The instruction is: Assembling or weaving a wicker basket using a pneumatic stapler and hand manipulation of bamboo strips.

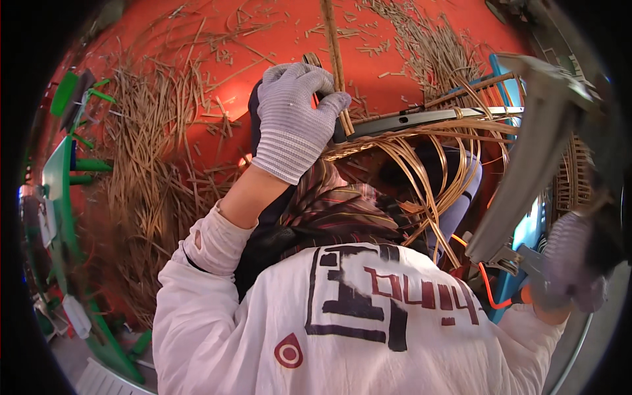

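My left hand [296, 118], in a pale grey knit glove, curls round the corner of a half-woven wicker frame. Its thumb lies against an upright brown cane pole [334, 56]. From that corner a dark metal bar [401, 120] runs to the right, with tan wicker strands [421, 164] woven along it and hanging in loops over my lap. At the far right my gloved right hand [571, 257], smeared by motion, is closed about the dark handle of what looks like an air staple gun [523, 164]. The gun's long grey magazine stands between that hand and the wicker.
Cut cane scraps [155, 171] lie heaped on the red floor [263, 39] at left, with another pile [438, 56] at the back right. A green plastic stand [62, 197] is at the left edge. An orange hose [488, 289] loops by my right forearm.
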